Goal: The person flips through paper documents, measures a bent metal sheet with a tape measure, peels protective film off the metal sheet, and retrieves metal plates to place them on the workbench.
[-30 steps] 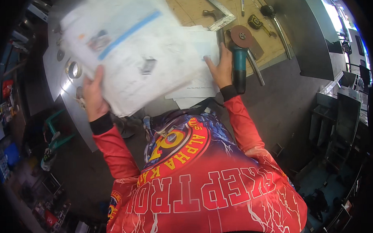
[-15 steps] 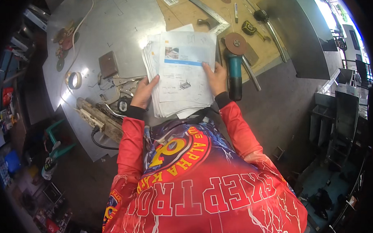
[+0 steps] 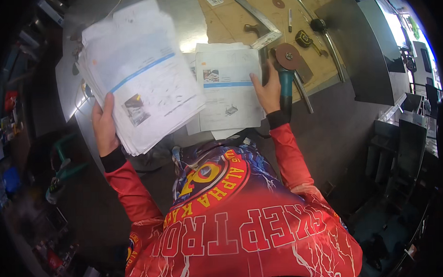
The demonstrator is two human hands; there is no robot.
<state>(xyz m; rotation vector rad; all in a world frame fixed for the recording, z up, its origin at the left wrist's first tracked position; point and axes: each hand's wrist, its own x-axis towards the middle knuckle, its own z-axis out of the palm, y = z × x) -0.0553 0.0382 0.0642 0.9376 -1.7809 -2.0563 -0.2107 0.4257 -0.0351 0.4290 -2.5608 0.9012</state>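
Observation:
My left hand is closed on the lower left edge of a thick stack of printed papers, its thumb on top. The stack is lifted and tilted, with a blue stripe and a small photo on its top sheet. Several similar sheets lie on the table at the middle, a small line drawing on the uppermost. At their right edge is my right hand, thumb and fingers apart, the thumb by the paper. Just beyond it lies a teal angle grinder with a reddish-brown disc.
A metal square, a marker and a yellow-black tape measure lie on the brown board. Along its right runs a bar clamp. A dark sheet-metal panel stands at the right. The raised stack hides the tools on the left.
My left hand has lifted most of the paper stack and swung it up and to the left. My right hand has let go of the sheets and shifted slightly right.

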